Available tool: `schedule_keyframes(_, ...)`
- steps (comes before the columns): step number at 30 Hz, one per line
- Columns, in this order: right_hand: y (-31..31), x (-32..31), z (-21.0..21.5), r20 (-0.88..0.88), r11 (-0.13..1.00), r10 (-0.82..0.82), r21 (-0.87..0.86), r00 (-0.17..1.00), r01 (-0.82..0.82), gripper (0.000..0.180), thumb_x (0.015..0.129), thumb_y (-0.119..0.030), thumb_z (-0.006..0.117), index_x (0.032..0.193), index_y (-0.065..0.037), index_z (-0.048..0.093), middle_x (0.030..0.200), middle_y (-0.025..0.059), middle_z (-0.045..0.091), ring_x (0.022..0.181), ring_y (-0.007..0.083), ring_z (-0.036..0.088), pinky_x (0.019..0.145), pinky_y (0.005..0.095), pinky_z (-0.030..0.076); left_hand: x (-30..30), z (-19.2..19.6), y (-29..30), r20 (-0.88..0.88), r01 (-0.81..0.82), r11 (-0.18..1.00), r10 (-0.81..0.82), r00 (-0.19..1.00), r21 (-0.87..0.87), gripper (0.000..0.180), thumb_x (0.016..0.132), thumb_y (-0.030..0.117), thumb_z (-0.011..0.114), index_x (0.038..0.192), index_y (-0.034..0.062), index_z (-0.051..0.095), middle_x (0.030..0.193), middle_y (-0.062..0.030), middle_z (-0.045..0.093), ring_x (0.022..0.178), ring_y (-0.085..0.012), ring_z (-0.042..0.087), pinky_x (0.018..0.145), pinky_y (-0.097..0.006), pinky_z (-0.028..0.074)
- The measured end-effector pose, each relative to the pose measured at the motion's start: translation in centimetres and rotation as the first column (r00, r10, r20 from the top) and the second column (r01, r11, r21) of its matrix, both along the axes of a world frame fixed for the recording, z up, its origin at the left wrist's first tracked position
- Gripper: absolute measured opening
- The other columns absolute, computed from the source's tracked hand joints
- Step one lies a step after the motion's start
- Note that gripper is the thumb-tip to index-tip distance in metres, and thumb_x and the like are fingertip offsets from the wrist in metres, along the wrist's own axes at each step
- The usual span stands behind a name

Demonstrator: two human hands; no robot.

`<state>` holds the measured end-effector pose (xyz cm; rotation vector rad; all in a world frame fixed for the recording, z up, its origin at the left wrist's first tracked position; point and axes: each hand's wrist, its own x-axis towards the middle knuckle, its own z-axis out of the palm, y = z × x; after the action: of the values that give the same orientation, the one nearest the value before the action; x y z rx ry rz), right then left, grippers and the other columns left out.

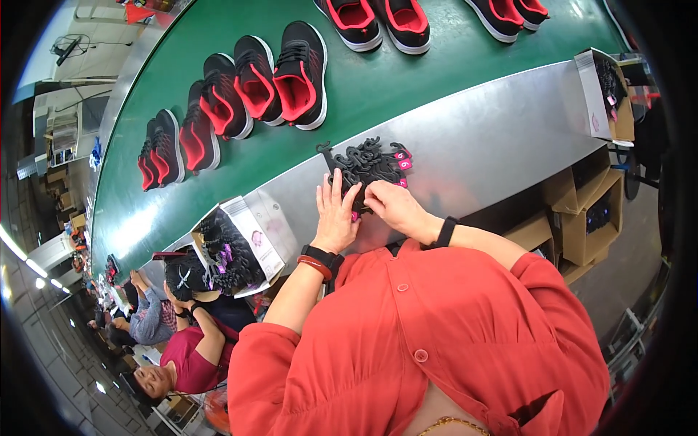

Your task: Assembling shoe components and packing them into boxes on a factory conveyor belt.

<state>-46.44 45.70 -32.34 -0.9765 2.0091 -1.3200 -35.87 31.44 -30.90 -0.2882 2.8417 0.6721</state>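
— Where are the hangers [367, 166]?

— In a black heap on the steel ledge [494, 138], just this side of the green belt [407, 80]. Both hands sit at the heap's near edge.

— And the fingers?

— The left hand [336, 215] lies open, fingertips on the heap. The right hand [392, 205] is curled, seemingly pinching one hanger, though that is partly hidden.

— Anything nearby?

— An open box [251, 240] left of the heap; shoes [298, 73] beyond it.
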Motion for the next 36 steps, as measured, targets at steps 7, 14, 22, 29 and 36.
schedule_keyframes(7,-1.1,1.5,-1.1,-0.426,0.973,0.212,0.012,0.880,-0.228,0.010,0.076,-0.009,0.051,0.085,-0.004,0.053,0.080,0.0119,0.059,0.075,0.0272,0.058,0.068,0.0363,0.047,1.1,-1.4,-0.3,-0.165,-0.019,0.998,0.030,0.986,0.065,0.075,0.059,-0.004,0.063,0.127,0.0100,0.037,0.147,-0.0201,0.020,0.135,-0.0413,0.021,0.108,-0.055,0.016)
schedule_keyframes(14,-2.3,1.4,0.2,-0.566,0.955,0.295,0.154,0.769,-0.254,0.010,0.079,-0.012,0.050,0.086,-0.006,0.052,0.079,0.0082,0.058,0.079,0.0262,0.058,0.069,0.0381,0.047,2.2,-2.0,-1.1,-0.231,-0.053,0.988,0.087,0.969,0.148,0.078,0.061,-0.004,0.064,0.131,0.0101,0.031,0.146,-0.0189,0.024,0.133,-0.0399,0.026,0.108,-0.055,0.018)
schedule_keyframes(22,-2.3,0.3,0.9,-0.413,0.984,0.175,0.046,0.894,-0.171,0.012,0.078,-0.011,0.055,0.088,-0.006,0.054,0.076,0.0104,0.059,0.076,0.0287,0.056,0.064,0.0388,0.046,1.7,-0.9,-1.1,-0.188,-0.035,0.995,0.051,0.981,0.091,0.077,0.062,-0.003,0.058,0.134,0.0107,0.035,0.146,-0.0181,0.025,0.131,-0.0406,0.028,0.109,-0.054,0.017)
schedule_keyframes(29,-0.8,-0.9,1.8,-0.047,0.984,0.177,-0.007,0.983,-0.177,0.007,0.081,-0.008,0.056,0.087,-0.006,0.052,0.074,0.0130,0.059,0.074,0.0345,0.058,0.063,0.0429,0.047,1.9,-0.1,-1.0,-0.178,-0.147,0.989,0.149,0.973,0.023,0.078,0.062,-0.002,0.057,0.136,0.0194,0.041,0.148,-0.0182,0.020,0.132,-0.0450,0.023,0.108,-0.057,0.016)
schedule_keyframes(36,2.3,-1.9,2.2,-0.227,0.974,0.225,0.029,0.948,-0.225,0.012,0.076,-0.008,0.062,0.087,-0.006,0.057,0.081,0.0090,0.058,0.079,0.0275,0.054,0.071,0.0367,0.046,1.5,-0.1,-1.1,-0.110,-0.176,0.984,0.178,0.978,0.027,0.082,0.061,-0.006,0.056,0.136,0.0231,0.041,0.149,-0.0168,0.019,0.133,-0.0441,0.023,0.110,-0.053,0.015)
